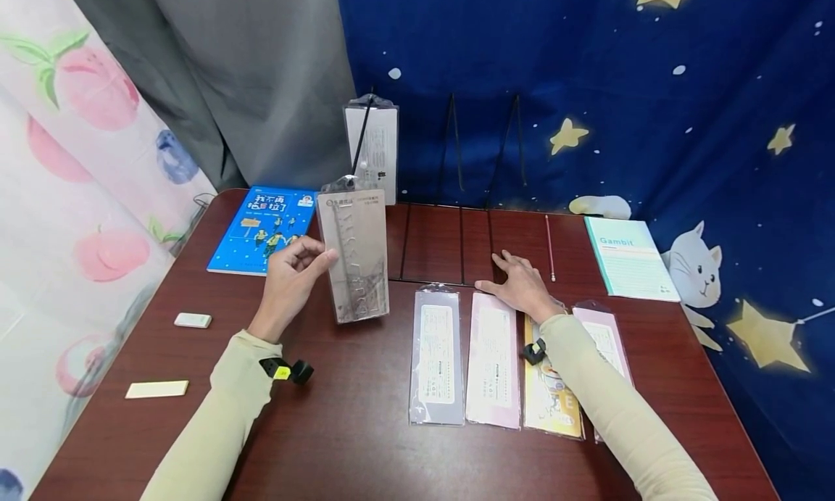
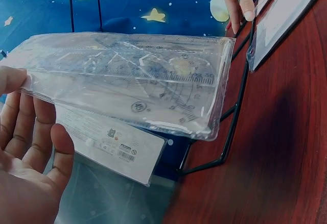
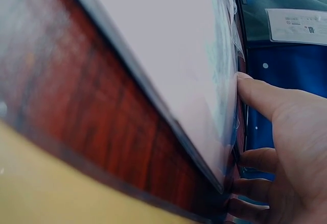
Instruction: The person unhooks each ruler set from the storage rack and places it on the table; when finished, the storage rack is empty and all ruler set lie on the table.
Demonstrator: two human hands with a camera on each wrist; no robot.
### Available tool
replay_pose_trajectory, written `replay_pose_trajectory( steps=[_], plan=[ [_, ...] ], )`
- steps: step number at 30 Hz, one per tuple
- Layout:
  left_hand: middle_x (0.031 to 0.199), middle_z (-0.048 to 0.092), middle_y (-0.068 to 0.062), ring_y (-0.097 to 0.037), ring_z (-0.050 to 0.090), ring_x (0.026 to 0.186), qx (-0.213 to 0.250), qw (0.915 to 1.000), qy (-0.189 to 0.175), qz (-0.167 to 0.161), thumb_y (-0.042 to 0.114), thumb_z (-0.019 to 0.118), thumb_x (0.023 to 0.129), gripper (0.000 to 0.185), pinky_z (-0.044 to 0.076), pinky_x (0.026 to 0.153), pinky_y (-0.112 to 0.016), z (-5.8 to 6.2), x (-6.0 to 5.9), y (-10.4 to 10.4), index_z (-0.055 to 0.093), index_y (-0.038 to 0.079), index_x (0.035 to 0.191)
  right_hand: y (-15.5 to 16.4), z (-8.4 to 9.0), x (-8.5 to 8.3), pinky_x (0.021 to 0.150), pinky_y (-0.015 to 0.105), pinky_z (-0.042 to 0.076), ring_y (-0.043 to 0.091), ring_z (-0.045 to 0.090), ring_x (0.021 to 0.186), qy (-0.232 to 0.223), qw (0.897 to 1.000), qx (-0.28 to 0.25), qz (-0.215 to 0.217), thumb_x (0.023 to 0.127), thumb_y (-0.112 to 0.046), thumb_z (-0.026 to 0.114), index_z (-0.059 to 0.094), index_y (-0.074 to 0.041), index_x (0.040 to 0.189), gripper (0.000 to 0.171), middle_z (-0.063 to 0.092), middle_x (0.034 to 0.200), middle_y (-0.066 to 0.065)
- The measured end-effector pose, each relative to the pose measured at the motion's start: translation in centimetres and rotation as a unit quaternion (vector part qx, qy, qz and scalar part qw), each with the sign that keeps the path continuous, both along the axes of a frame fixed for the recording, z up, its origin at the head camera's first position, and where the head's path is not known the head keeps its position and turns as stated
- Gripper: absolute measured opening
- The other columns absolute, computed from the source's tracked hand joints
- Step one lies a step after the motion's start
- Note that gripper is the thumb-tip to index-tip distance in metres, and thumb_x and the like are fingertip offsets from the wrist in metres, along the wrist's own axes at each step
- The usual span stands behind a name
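With thumb and fingers, my left hand (image 1: pixel 293 280) pinches the left edge of a clear plastic ruler set pack (image 1: pixel 355 254). The wrist view shows a ruler scale and a protractor inside the pack (image 2: pixel 143 81). Its top meets the front end of a black hook (image 1: pixel 362 135). Farther back, a white-backed pack (image 1: pixel 380 149) hangs by the same hook. My right hand (image 1: pixel 522 287) has its fingers spread at the front of the wire rack base (image 1: pixel 462 243). Its thumb is at the top of a pink pack (image 1: pixel 494 363), also seen in the right wrist view (image 3: pixel 168 45).
A grey pack (image 1: pixel 435 356), a yellow pack (image 1: pixel 554 396) and another pink pack (image 1: pixel 603 334) lie in the row. Two more hooks (image 1: pixel 457 142) stand behind. A blue book (image 1: pixel 261 229), eraser (image 1: pixel 193 320), pale yellow strip (image 1: pixel 156 389), pencil (image 1: pixel 550 247) and notebook (image 1: pixel 631 258) lie around.
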State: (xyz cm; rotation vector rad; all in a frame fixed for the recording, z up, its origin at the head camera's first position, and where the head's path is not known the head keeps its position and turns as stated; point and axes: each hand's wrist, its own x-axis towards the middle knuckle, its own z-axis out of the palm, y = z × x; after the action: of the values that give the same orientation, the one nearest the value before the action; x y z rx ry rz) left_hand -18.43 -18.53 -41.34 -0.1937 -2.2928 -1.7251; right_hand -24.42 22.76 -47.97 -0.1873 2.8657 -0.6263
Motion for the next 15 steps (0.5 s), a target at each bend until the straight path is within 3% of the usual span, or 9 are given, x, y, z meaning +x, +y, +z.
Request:
replay_pose_trajectory(
  steps=[6,15],
  plan=[
    [0.087,0.066,0.012,-0.011,0.050,0.070,0.008,0.9998,0.016,0.000,0.017,0.073,0.098,0.017,0.040,0.061,-0.022,0.3,0.4,-0.1,0.071,0.001,0.102,-0.1,-0.1,0.0,0.125,0.066,0.016,0.045,0.023,0.156,0.004,1.000,0.000,-0.001,0.093,-0.057,0.071,0.035,-0.011,0.162,0.090,0.024,0.171,0.020],
    [0.084,0.066,0.012,-0.011,0.049,0.068,-0.001,1.0000,0.001,-0.007,0.020,0.073,0.098,0.017,0.039,0.060,-0.024,0.3,1.3,-0.2,0.072,0.003,0.101,-0.1,0.0,0.0,0.125,0.067,0.016,0.045,0.023,0.156,-0.001,1.000,0.002,0.000,0.093,-0.057,0.070,0.035,-0.011,0.162,0.090,0.024,0.171,0.020]
  ],
)
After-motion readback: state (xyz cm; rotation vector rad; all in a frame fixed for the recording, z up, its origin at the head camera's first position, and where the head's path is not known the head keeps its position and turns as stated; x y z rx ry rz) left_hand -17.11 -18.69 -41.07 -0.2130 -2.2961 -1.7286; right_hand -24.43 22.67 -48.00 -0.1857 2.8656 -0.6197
